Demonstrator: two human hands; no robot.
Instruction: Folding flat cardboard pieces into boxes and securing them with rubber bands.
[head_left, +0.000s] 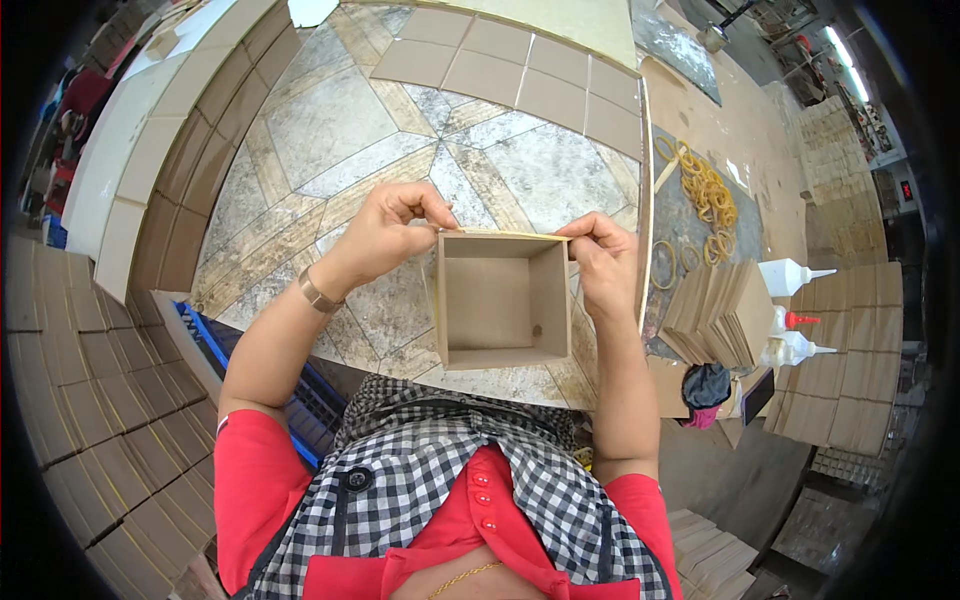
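An open, square brown cardboard box (492, 300) rests on the patterned tabletop in front of me, its hollow side facing up. A thin yellowish rubber band (505, 236) runs along its far edge, and a strand hangs by the left side. My left hand (393, 232) is closed at the far left corner, thumb and fingers pinching the band. At the far right corner, my right hand (601, 262) pinches the band against the box. The fingertips partly hide the band at both corners.
Flat brown panels (530, 72) lie along the table's far edge. To the right are a pile of rubber bands (708, 195), stacked boards (712, 315) and white glue bottles (790, 277). Banded box stacks (90, 400) stand left, near a blue crate (312, 415).
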